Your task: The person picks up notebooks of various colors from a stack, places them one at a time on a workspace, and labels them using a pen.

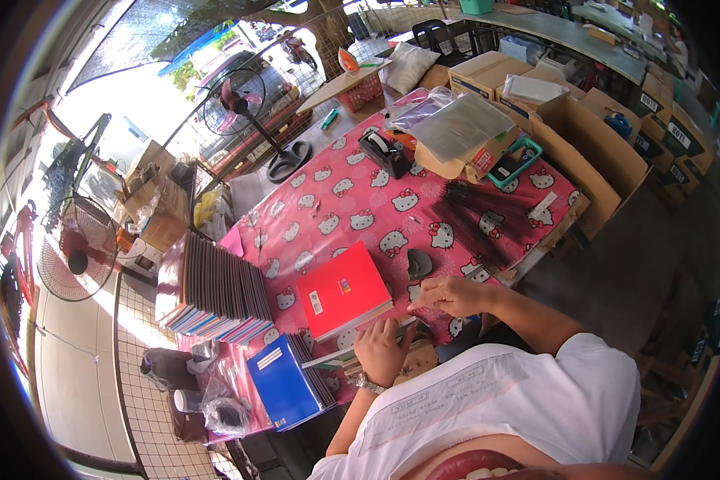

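At the near table edge, my left hand (pixel 382 350) is closed with its fingers curled over a notebook (pixel 322 362), which shows only as a thin pale edge. Close by on the right, my right hand (pixel 456 296) is pinched near that notebook's far end; whatever lies between its fingertips is too small to make out. Just beyond both hands lies a pile of red notebooks (pixel 344 292). Blue spiral notebooks (pixel 288 382) are left of my left hand. A dark grey-green curved piece (pixel 418 263) sits beyond my right hand.
A tall stack of spiral notebooks (pixel 214 288) stands at left. Dark binding coils (pixel 474 228) spread across the pink table cover (pixel 320 216) at right. Farther back are a tape dispenser (pixel 384 154), a teal tray (pixel 516 162) and an open carton (pixel 588 152). Fans (pixel 78 250) stand beyond the table.
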`<state>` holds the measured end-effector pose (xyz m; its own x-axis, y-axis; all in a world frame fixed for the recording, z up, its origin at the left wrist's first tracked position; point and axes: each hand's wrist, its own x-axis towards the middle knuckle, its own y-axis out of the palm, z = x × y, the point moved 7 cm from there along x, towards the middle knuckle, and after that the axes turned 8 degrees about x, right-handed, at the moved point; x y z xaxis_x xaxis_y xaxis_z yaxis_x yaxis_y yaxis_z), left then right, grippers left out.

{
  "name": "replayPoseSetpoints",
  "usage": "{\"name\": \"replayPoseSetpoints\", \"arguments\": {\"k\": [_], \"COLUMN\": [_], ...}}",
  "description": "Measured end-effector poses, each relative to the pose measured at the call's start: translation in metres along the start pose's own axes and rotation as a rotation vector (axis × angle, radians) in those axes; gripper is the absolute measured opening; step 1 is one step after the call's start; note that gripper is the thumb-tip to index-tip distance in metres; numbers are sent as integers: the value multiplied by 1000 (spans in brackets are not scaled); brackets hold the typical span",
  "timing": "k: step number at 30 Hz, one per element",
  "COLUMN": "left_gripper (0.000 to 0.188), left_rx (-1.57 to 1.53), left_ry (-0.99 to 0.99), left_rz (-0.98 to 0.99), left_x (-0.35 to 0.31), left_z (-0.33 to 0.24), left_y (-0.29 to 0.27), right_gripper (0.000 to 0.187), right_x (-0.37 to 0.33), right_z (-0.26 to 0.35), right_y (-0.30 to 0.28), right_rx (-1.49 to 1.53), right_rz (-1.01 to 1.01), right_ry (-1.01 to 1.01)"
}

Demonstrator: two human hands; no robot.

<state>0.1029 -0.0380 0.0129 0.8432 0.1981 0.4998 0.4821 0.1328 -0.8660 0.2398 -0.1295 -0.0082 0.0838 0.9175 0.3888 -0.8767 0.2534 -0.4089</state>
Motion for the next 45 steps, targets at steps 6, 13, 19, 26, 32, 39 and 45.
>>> {"name": "replayPoseSetpoints", "arguments": {"k": [6,13,19,26,32,39,45], "left_gripper": [31,31,31,30,27,26,27], "left_rx": [-10,-2,-4,-10,-15,-23,-8], "left_ry": [-7,5,3,5,-2,13,44], "left_rz": [-12,-8,-14,-7,23,31,25], "left_x": [-1,-1,-2,1,0,-5,-7], "left_z": [1,0,0,0,4,4,3], "left_y": [1,1,1,-1,4,5,4], "right_gripper": [49,43,29,25,28,25,16], "right_x": [1,0,-2,-3,-1,-3,0], "right_z": [3,5,-1,1,22,15,12], "right_y": [-2,2,6,8,5,16,15], "right_rx": [25,124,208,136,5,1,73], "right_rz": [47,-25,-63,-58,18,-163,-78], "right_ry": [-19,-52,30,-30,56,-104,-110]}}
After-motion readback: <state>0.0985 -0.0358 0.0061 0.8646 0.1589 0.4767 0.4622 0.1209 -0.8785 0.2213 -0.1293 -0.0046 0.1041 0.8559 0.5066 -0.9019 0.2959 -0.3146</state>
